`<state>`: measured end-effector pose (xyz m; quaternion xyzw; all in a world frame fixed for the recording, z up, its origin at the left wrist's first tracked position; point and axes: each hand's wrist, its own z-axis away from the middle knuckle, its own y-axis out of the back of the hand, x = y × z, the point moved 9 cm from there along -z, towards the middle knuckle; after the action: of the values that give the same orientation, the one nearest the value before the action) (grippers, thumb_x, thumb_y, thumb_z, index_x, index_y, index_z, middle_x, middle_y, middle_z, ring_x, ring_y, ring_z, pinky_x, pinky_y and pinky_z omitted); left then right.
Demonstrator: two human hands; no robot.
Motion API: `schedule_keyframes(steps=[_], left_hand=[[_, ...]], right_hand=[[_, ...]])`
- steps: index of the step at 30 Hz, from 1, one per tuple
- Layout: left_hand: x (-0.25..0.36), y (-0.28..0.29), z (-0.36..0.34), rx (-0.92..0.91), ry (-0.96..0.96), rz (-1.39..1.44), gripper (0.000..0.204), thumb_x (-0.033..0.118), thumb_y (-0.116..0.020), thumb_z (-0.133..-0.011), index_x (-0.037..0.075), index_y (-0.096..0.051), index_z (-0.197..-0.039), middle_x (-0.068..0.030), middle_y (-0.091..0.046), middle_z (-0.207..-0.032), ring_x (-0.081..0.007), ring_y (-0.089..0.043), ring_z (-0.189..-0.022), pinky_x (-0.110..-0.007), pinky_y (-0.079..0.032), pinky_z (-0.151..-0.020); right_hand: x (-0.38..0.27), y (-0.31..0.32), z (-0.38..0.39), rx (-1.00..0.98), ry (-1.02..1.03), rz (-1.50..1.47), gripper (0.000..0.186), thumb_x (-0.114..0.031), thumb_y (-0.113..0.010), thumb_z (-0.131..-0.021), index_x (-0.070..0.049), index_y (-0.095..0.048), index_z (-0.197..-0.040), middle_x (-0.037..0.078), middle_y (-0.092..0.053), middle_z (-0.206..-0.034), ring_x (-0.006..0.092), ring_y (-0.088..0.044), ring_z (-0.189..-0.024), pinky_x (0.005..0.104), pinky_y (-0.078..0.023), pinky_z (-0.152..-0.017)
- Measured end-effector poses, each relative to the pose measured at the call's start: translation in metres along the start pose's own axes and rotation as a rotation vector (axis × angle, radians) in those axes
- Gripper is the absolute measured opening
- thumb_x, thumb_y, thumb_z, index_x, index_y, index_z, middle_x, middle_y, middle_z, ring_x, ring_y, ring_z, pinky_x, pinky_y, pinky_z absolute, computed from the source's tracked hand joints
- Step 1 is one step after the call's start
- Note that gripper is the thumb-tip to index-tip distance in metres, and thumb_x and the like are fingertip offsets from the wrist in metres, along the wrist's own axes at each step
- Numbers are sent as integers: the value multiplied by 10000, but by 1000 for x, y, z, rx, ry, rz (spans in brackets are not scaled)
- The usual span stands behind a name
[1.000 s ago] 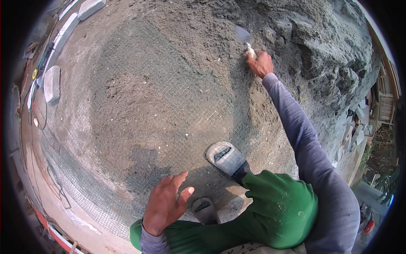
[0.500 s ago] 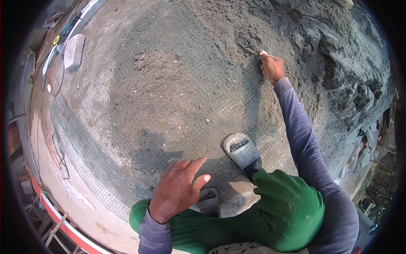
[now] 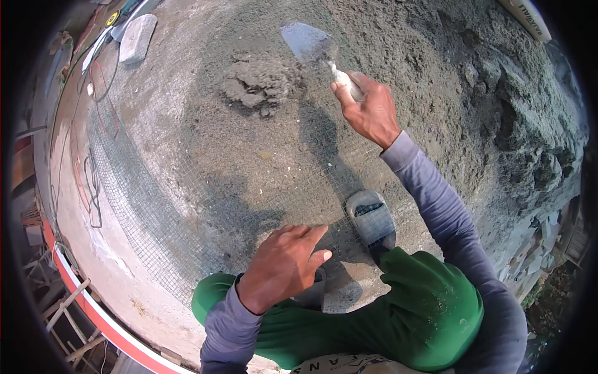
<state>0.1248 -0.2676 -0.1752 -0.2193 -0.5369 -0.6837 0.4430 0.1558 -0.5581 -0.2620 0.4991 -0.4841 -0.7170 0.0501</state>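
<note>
My right hand (image 3: 367, 106) grips the white handle (image 3: 344, 81) of a trowel, its metal blade (image 3: 305, 41) angled to the upper left. A lumpy heap of wet grey mix (image 3: 255, 86) lies just below and left of the blade. My left hand (image 3: 280, 268) is held palm down above my green-trousered leg (image 3: 339, 333), fingers apart and holding nothing. Wire mesh (image 3: 134, 202) spreads over the ground, partly covered in grit. My grey sandal (image 3: 370, 218) is at the mesh, near the middle right.
A large rough mound (image 3: 523, 124) fills the right, with a pale sack (image 3: 523, 15) at its top. A pale block (image 3: 137, 38), cables (image 3: 93, 187) and a yellow round object (image 3: 112, 19) lie at left. A red-and-white edge (image 3: 106, 324) and bamboo poles (image 3: 68, 305) border the lower left.
My right hand and trowel have swung left from the mound. A lump of mix now sits on the meshed area where none was before. My left hand shifted slightly right; the view turned.
</note>
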Motion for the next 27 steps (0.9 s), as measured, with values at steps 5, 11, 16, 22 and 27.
schedule_keyframes(steps=[5, 11, 16, 22, 27], left_hand=[[1, 11, 14, -8, 91, 71, 470, 249, -779, -999, -17, -686, -1375, -280, -738, -1202, -478, -690, -1148, -507, -552, -1001], [8, 12, 15, -92, 190, 46, 500, 236, -792, -988, -23, -675, -1400, -273, -737, -1227, -474, -681, -1174, -509, -548, -1011], [18, 2, 6, -123, 133, 0, 514, 268, -786, -998, -12, -669, -1412, -266, -736, -1245, -469, -679, -1182, -517, -539, -1030], [4, -4, -3, -108, 170, 3, 499, 268, -777, -1009, 1, -670, -1416, -274, -733, -1245, -478, -675, -1188, -522, -534, -1042], [4, 10, 0, -79, 225, -6, 500, 277, -765, -1020, 8, -662, -1428, -268, -735, -1243, -479, -668, -1200, -519, -527, -1057]], right_hand=[[145, 85, 15, 351, -321, 57, 490, -454, -720, -988, 3, -792, -1150, 243, -792, -933, 409, -780, -900, 494, -574, -830], [340, 164, 151, 573, -792, -23, 502, -435, -714, -984, 56, -754, -885, 189, -742, -751, 311, -739, -677, 454, -538, -628], [314, 115, 68, 422, -723, -311, 430, -355, -737, -1002, 26, -672, -814, 78, -607, -631, 192, -576, -480, 365, -429, -434], [272, 80, -101, 345, -572, -138, 487, -388, -762, -888, 87, -728, -784, 159, -712, -673, 274, -716, -571, 441, -583, -591], [265, 74, -85, 277, -611, -539, 419, -374, -753, -982, 42, -761, -942, 98, -649, -700, 202, -595, -547, 369, -484, -514]])
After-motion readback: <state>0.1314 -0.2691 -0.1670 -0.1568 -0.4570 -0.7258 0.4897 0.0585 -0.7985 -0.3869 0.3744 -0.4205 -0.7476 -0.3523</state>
